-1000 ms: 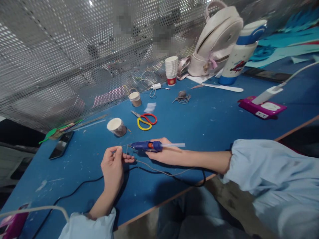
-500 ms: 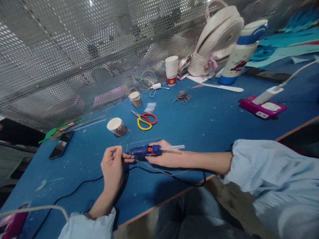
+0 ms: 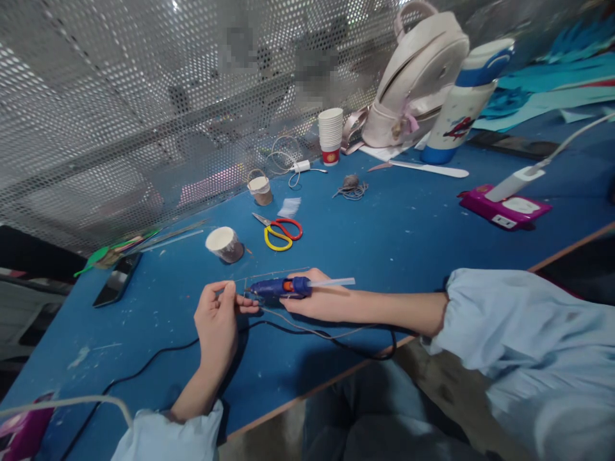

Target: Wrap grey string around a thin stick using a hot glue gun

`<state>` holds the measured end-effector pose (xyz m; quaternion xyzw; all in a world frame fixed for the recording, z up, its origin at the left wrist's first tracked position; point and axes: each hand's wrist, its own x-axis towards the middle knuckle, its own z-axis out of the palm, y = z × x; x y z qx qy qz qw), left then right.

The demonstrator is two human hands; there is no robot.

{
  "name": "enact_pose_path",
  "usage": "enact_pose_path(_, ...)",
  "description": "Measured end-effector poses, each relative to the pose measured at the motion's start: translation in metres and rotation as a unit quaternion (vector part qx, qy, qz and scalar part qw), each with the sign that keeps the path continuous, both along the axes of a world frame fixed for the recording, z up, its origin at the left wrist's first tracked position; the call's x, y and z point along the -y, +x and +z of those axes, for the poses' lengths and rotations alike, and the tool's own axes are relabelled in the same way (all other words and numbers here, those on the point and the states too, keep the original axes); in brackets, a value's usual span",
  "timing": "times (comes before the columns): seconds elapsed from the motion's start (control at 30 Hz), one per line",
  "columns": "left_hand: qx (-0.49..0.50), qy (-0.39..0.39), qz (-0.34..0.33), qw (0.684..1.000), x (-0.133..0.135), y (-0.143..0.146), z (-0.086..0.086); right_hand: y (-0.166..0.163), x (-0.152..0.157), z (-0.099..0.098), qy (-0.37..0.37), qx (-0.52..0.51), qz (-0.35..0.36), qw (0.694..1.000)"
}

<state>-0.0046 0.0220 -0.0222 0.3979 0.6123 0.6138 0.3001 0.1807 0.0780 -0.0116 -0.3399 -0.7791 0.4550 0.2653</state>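
Observation:
My right hand (image 3: pixel 314 306) is wrapped around a blue hot glue gun (image 3: pixel 271 288), which points left. A translucent glue stick (image 3: pixel 336 282) juts from its back end. The nozzle is close to the fingers of my left hand (image 3: pixel 216 320), whose thumb and forefinger are pinched on a thin, wire-like piece (image 3: pixel 281 273). That piece runs right, behind the glue gun; its exact make is too fine to tell. A loose grey yarn strand (image 3: pixel 331 336) trails from near the nozzle toward the table's front edge.
Scissors (image 3: pixel 278 234), a wrapped cup (image 3: pixel 225 244), a smaller handled cup (image 3: pixel 261 191) and a grey yarn ball (image 3: pixel 351 184) lie beyond my hands. A black cable (image 3: pixel 163 351) crosses in front. Paper cups (image 3: pixel 330 137), a backpack (image 3: pixel 413 83) and a bottle (image 3: pixel 459 109) stand behind.
Almost everything stays put. My right fingers have shifted slightly on the glue gun, and its nozzle stays beside my left fingers.

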Motion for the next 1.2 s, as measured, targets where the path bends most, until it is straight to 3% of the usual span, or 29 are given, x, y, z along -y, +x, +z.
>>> enact_pose_path(0.33,-0.002,0.004,-0.002,1.0,-0.0011,-0.0012,-0.0015,0.0,0.0003,-0.0008,0.015,0.003,0.014,1.0)
enact_pose_path(0.53,0.006,0.001,-0.006,1.0,0.0002,0.0014,0.0014,0.0003,-0.0027,0.003,-0.021,0.025,-0.037,0.999)
enact_pose_path(0.73,-0.005,0.005,-0.004,1.0,0.0003,-0.0006,-0.0007,0.0003,0.0004,0.0014,0.004,0.006,0.015,1.0)
enact_pose_path(0.9,-0.002,0.001,-0.004,1.0,0.0001,0.0003,0.0005,0.0,0.0002,0.0027,-0.002,0.019,-0.023,1.0)
enact_pose_path(1.2,-0.003,0.006,0.004,1.0,-0.0004,-0.0015,0.0004,0.0027,-0.0019,0.0022,-0.007,0.014,0.007,1.0)
